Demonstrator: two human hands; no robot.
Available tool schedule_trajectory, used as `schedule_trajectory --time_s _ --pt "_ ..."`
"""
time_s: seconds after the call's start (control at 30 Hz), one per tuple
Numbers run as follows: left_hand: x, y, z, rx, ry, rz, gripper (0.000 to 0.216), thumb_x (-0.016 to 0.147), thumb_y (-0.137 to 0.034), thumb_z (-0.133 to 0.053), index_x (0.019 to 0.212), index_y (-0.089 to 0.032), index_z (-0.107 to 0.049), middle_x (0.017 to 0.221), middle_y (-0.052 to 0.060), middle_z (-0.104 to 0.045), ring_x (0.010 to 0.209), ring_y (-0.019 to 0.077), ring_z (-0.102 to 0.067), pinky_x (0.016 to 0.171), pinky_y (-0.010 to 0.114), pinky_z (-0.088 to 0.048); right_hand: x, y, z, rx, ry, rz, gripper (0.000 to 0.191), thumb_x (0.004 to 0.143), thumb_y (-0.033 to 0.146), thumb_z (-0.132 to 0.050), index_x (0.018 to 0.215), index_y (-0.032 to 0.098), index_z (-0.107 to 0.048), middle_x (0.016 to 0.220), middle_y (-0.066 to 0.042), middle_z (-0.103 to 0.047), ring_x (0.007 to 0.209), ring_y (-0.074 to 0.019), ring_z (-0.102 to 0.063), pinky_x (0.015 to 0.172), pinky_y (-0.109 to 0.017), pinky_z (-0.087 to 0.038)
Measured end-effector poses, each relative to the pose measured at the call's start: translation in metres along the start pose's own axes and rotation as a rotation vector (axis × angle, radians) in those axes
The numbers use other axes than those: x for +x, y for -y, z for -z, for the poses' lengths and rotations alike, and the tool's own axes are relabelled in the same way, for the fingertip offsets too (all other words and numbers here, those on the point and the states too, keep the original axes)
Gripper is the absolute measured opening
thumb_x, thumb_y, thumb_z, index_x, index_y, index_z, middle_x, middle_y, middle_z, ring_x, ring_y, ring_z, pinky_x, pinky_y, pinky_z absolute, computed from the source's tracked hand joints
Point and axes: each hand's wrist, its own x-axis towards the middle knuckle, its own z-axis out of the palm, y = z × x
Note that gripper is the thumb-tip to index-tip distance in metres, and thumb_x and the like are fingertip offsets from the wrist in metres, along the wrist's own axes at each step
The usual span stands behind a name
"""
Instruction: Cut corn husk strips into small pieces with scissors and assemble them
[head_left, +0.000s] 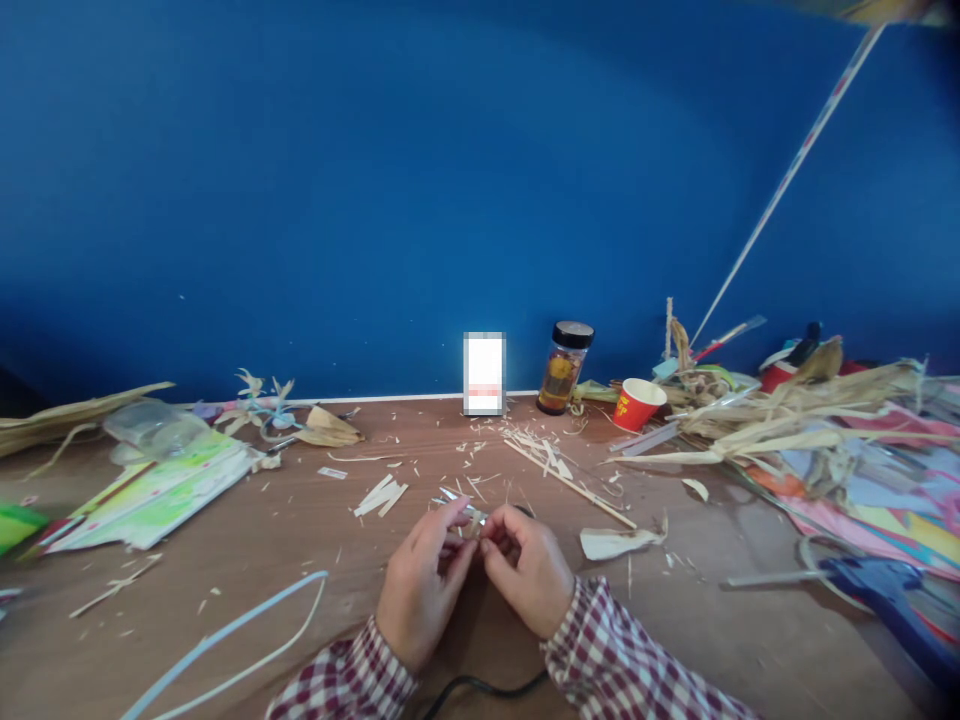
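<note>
On surface (277, 530): strips (380, 495), beyond left hand (421, 580); jar (561, 375), rear; cup (637, 407), right of jar; glue gun (879, 577), far right.

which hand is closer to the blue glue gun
Right. The right hand is to the left of the blue glue gun, apart from it; the left hand is farther left still, beyond the right hand.
</note>
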Motion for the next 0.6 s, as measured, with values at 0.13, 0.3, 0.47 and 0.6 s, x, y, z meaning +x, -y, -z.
schedule_trajectory --time_s 0.13,0.3,0.47,0.6 --pt "0.0031 -0.0016 -0.0008 -0.102 -0.005 0.084 0.039 0.074 -0.024 -0.055 0.113 -0.022 -0.05 0.095 0.007 -0.062 0.071 0.0157 -0.063 0.066 0.031 -0.054 -0.0007 -0.0008 0.0012 -0.019 -0.019 0.035 0.014 0.08 0.013 -0.043 0.087 0.019 -0.053 0.077 -0.002 -0.061 0.068 -0.0129 -0.057 0.063 -0.022 -0.044" --pt "0.0084 -0.0024 0.0016 -0.239 -0.008 0.211 0.04 0.072 -0.027 -0.057 0.11 -0.019 -0.047 0.09 0.006 -0.061 0.069 0.0152 -0.063 0.065 0.032 -0.054 -0.0021 0.0003 0.0013 -0.083 -0.05 0.074 0.019 0.082 0.012 -0.04 0.091 0.019 -0.056 0.085 -0.004 -0.061 0.076 -0.0155 -0.057 0.066 -0.024 -0.044" --pt "0.0078 -0.0036 0.0013 -0.285 0.04 0.233 0.042 0.071 -0.026 -0.059 0.11 -0.019 -0.046 0.089 0.005 -0.059 0.067 0.014 -0.062 0.064 0.031 -0.053 -0.0021 0.0038 0.0004 -0.042 -0.044 0.033 0.009 0.079 0.025 -0.053 0.082 0.019 -0.058 0.075 -0.001 -0.061 0.066 -0.0132 -0.055 0.059 -0.021 -0.042" --pt "0.0063 -0.0047 0.0005 -0.333 0.083 0.226 0.04 0.071 -0.026 -0.059 0.109 -0.018 -0.049 0.088 0.005 -0.06 0.069 0.0146 -0.062 0.065 0.031 -0.053 0.001 0.0021 0.0037 0.09 0.018 0.0 0.02 0.085 0.029 -0.045 0.073 0.018 -0.055 0.065 0.002 -0.058 0.061 -0.0112 -0.054 0.056 -0.02 -0.042"
